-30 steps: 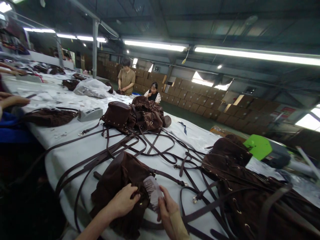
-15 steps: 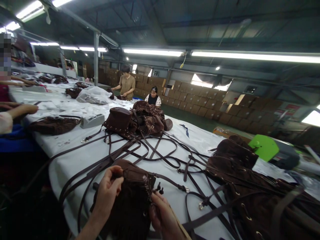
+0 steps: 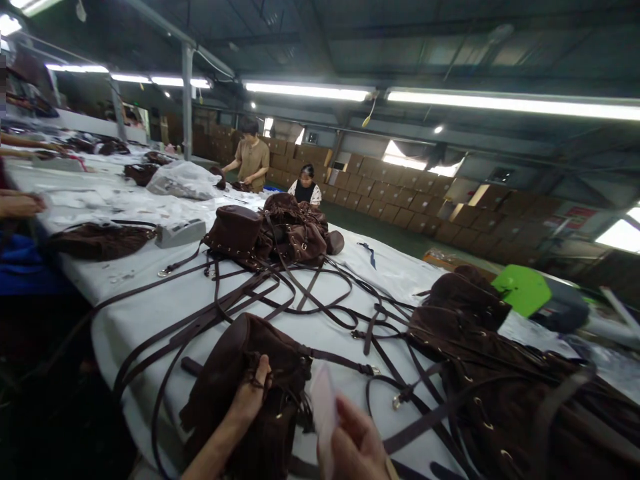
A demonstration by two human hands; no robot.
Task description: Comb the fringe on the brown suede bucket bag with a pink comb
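Note:
A dark brown fringed bag point(image 3: 215, 373) with eyelets and a buckled strap point(image 3: 340, 361) is tilted at the near edge of the table. My left hand point(image 3: 253, 393) is closed on its front, pinching dark cords or fringe at the bag. Just right of the bag, my right hand point(image 3: 353, 440) is closed around a pale flat piece point(image 3: 324, 410), blurred, perhaps paper or plastic. Part of the right-hand fingers is hidden behind that piece.
Brown bags point(image 3: 280, 233) are piled mid-table, their long straps point(image 3: 320, 293) tangled across the white table cover point(image 3: 150, 313). More brown bags point(image 3: 500, 373) lie at right beside a green and grey machine point(image 3: 523, 291). Co-workers point(image 3: 253, 160) stand beyond; a person's hand point(image 3: 23, 203) shows at left.
My left hand has moved down and right onto the bag's front. My right hand has come away from the bag's edge, moving right and down, and a pale piece now shows in it.

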